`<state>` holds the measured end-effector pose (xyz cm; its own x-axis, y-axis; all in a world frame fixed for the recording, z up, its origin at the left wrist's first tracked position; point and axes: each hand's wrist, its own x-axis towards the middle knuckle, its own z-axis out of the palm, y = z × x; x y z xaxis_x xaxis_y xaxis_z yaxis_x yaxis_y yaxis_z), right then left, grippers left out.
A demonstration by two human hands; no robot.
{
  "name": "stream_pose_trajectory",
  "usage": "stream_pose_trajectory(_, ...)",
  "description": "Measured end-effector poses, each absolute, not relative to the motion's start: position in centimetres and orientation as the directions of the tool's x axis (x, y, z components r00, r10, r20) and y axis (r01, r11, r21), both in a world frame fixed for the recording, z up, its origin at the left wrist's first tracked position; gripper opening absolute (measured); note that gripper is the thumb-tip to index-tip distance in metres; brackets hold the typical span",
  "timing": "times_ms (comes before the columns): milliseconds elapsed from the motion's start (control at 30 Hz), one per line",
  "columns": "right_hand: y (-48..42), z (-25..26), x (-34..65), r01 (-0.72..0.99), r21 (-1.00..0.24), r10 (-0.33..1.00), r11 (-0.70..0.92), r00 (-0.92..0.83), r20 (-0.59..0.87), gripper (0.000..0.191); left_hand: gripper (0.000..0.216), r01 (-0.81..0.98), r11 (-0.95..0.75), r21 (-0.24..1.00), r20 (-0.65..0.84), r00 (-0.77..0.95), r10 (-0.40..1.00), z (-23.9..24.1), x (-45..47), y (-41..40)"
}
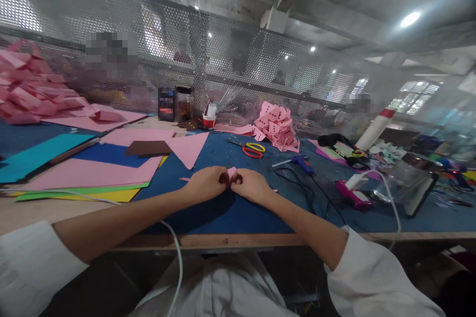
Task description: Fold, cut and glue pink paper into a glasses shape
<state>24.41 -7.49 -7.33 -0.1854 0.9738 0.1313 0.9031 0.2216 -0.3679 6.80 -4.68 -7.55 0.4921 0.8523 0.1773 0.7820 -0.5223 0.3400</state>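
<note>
Both bare hands meet over the blue-topped counter [208,223], close to its front edge. Left hand [208,182] and right hand [252,184] almost touch, knuckles up, fingers curled in. Between them: a small folded piece of pink paper [232,172], its top showing above the fingertips. Fingers of both hands drawn narrow, pinching it from either side; the exact grip is partly hidden by the curled fingers, so the fold may be larger than it looks. A thin pink paper strip [184,179] pokes out just beside the left hand.

Beyond the hands, scissors with red and yellow handles [255,150], lying flat, blades pointing left. Right of these, a blue glue gun with a pale nozzle [305,164], its black cord looping toward the front edge. Behind the scissors, a pile of pink paper pieces with dark dots [277,126].

Left side: broad pink paper sheet [100,174] over green and yellow layers, a dark blue rectangle [111,154] and a brown rectangle [148,148] on top. Far left, a large heap of folded pink paper strips [35,91]. Perforated metal screen [230,54] along the back.
</note>
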Motion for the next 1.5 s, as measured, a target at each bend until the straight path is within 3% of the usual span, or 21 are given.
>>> stream_pose_trajectory(800,-8.1,-7.5,25.0,0.874,-0.427,0.972,0.232,-0.191,0.137,0.011,0.017,0.787,-0.494,0.370,0.114,0.489,0.865,-7.5,6.3,-3.7)
stream_pose_trajectory(1500,-9.2,-7.4,28.2,0.861,-0.468,0.980,0.198,-0.162,0.117,0.008,0.018,0.692,-0.544,0.475,0.158,0.541,0.826,-7.3,4.6,-3.7)
